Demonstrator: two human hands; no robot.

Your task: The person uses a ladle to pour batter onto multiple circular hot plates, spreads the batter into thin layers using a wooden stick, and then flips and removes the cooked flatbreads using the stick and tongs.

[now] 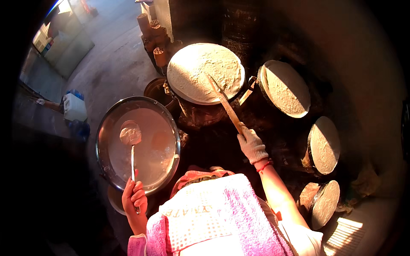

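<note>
My bare left hand [135,195] is closed around the handle of a ladle [133,158]. The ladle's bowl, full of pale batter, is over the batter [141,117] in a wide steel basin [101,141]. In a knitted white glove, my right hand [253,146] grips a long wooden spatula [229,110]. The spatula's far end lies over a round sheet of pale batter [200,70], which covers the top of a round griddle at the far middle. Lumps and ridges show on that sheet's right part.
Three more batter-covered griddles curve down the right side: one far [285,88], one middle [324,145], one near [326,205]. Perforated clay cylinders [159,56] stand behind the main griddle. A brown pot [160,91] sits between basin and griddle. A white jug [74,106] stands far left.
</note>
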